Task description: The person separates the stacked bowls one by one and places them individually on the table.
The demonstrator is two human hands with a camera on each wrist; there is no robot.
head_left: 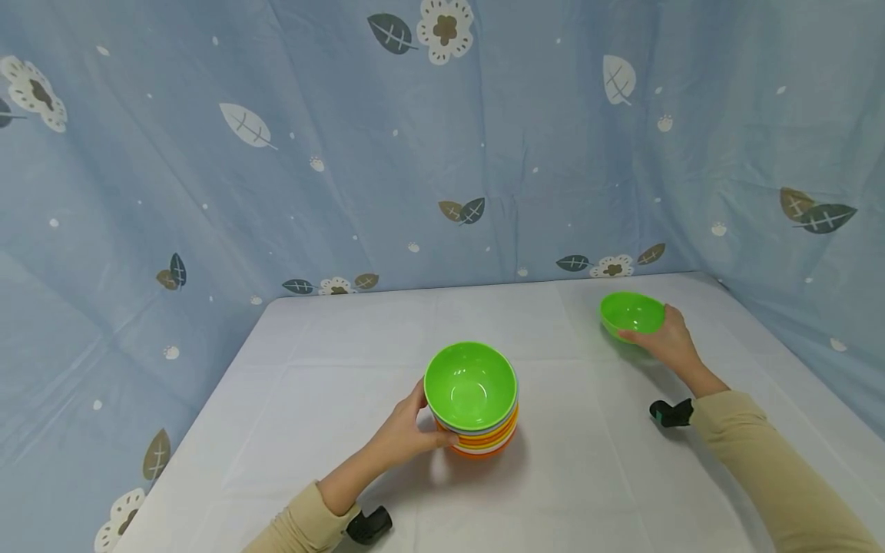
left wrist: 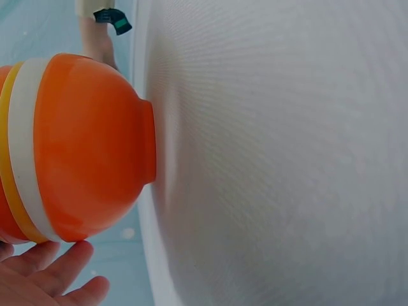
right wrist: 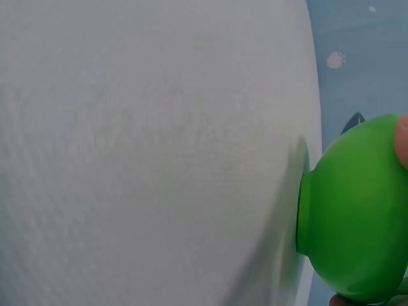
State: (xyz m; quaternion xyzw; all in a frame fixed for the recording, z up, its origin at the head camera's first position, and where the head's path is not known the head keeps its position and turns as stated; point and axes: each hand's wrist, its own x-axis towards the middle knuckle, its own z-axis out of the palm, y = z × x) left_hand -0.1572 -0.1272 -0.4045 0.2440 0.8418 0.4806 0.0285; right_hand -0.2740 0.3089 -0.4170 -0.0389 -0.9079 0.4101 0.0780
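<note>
A stack of nested bowls (head_left: 489,439) stands upright on the white table, with a green bowl (head_left: 470,386) on top and orange, yellow and white ones below. My left hand (head_left: 402,436) holds the stack's left side, thumb in front and fingers round the far side. In the left wrist view the fingertips touch the lower bowls, and an orange bowl (left wrist: 92,150) is lowest. At the far right, my right hand (head_left: 667,339) grips a single green bowl (head_left: 631,311) by its near and right sides. Its foot is at or just above the tabletop; I cannot tell which.
The table (head_left: 346,369) has a white cover. Blue curtain (head_left: 387,153) with leaves and flowers hangs behind and along both sides. A black wrist device (head_left: 671,413) sits at the right cuff and another (head_left: 369,526) at the left cuff.
</note>
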